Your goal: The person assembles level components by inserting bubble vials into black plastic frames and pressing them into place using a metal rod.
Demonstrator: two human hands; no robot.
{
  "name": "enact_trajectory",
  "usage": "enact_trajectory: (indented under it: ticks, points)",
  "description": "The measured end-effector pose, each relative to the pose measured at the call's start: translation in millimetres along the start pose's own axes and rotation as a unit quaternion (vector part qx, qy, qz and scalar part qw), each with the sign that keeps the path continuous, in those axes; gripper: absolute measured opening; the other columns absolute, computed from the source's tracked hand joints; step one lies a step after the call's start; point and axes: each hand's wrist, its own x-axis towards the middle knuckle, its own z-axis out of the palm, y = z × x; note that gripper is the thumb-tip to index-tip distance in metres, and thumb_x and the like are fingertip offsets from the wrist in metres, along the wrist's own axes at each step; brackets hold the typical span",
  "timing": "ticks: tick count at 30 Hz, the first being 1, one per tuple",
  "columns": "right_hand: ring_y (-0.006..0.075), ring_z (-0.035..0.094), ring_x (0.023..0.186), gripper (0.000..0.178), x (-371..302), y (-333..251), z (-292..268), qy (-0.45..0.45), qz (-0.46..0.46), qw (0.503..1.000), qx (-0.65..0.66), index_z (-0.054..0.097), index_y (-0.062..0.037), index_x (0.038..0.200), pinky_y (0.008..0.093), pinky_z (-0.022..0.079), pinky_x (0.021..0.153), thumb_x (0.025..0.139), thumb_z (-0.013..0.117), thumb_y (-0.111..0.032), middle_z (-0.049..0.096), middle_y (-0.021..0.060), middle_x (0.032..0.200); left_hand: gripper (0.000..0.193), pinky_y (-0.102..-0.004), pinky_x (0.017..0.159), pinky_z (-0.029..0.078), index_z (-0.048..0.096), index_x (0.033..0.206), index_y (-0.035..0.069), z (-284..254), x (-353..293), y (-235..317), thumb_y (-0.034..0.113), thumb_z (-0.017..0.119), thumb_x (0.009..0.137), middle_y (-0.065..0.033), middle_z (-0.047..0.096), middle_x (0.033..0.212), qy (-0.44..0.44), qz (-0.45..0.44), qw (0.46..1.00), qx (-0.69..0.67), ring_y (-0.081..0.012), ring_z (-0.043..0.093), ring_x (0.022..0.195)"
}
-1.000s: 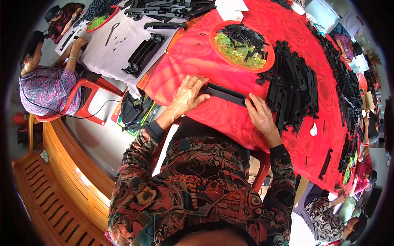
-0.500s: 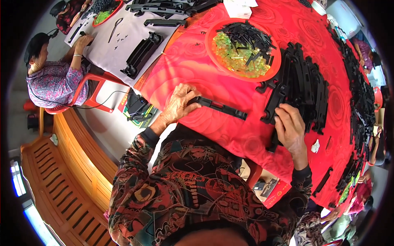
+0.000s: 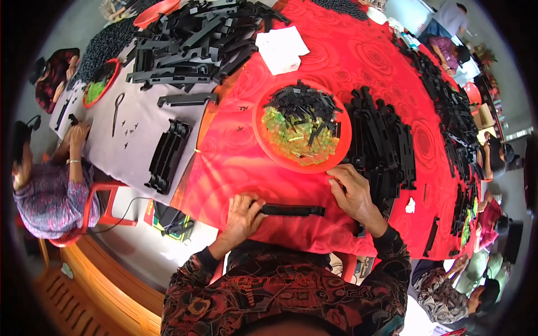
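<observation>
My left hand (image 3: 245,216) lies at the near edge of the red-covered table, its fingers closed on one end of a long, narrow black plastic part (image 3: 294,210). That part points to the right, just above the cloth. My right hand (image 3: 354,194) is at the near right rim of a round red-orange basin (image 3: 268,150), with bent fingers, a gap between thumb and forefinger, and nothing visible in it. Inside the basin are small yellow-green translucent pieces (image 3: 305,143) and thin black strips (image 3: 300,103). Beside my right hand stands a row of larger black plastic parts (image 3: 384,145).
A white paper box (image 3: 280,53) sits behind the basin. Black parts (image 3: 196,42) are heaped on the pale table at the left, near scissors (image 3: 116,112) and a stack of black parts (image 3: 168,157). A person (image 3: 53,190) sits there. More people work at the right.
The view has shifted. My right hand has gone from the row of black parts to the basin's rim. My left hand keeps the black part, now turned nearly level.
</observation>
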Motion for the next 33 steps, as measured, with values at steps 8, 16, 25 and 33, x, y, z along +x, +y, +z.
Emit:
enact_trajectory:
  ticks: [8,16,25,33]
  points:
    - [0.0337,0.059,0.075,0.011,50.7,47.1,28.1,-0.017,0.025,0.996,-0.090,0.060,-0.0040,0.092,0.0399,0.048,0.064,0.081,0.059,-0.003,0.055,0.0134,0.084,0.034,-0.0441,0.080,0.039,0.059,0.101,0.005,-9.6,3.7,0.9,0.019,0.071,0.072,-0.0117,0.054,0.101,0.014,0.017,0.999,-0.046,-0.0320,0.050,0.095]
    - [0.0357,0.056,0.092,0.019,83.7,110.3,65.4,-0.188,-0.048,0.942,-0.273,0.058,-0.0083,0.089,0.0438,0.048,0.073,0.072,0.059,0.001,0.049,0.0152,0.091,0.037,-0.0445,0.084,0.041,0.059,0.101,0.004,-10.2,0.1,-2.3,0.023,0.073,0.073,-0.0143,0.055,0.105,0.002,0.015,0.999,-0.033,-0.0339,0.051,0.099]
    - [0.0359,0.057,0.091,0.009,84.1,79.9,51.0,-0.122,-0.043,0.960,-0.249,0.056,-0.0030,0.085,0.0461,0.049,0.073,0.077,0.060,-0.006,0.054,0.0159,0.092,0.042,-0.0438,0.088,0.038,0.058,0.101,0.005,-8.0,-0.2,-5.9,0.023,0.076,0.069,-0.0119,0.056,0.105,-0.016,0.008,0.998,-0.058,-0.0335,0.049,0.103]
    - [0.0303,0.055,0.063,0.015,84.5,71.1,59.1,-0.149,0.177,0.954,0.191,0.050,-0.0003,0.085,0.0323,0.047,0.062,0.072,0.056,0.007,0.051,0.0123,0.067,0.040,-0.0443,0.089,0.037,0.057,0.097,0.005,-14.8,-0.3,-2.2,0.024,0.076,0.067,-0.0109,0.056,0.105,-0.031,0.002,0.997,-0.076,-0.0315,0.049,0.105]
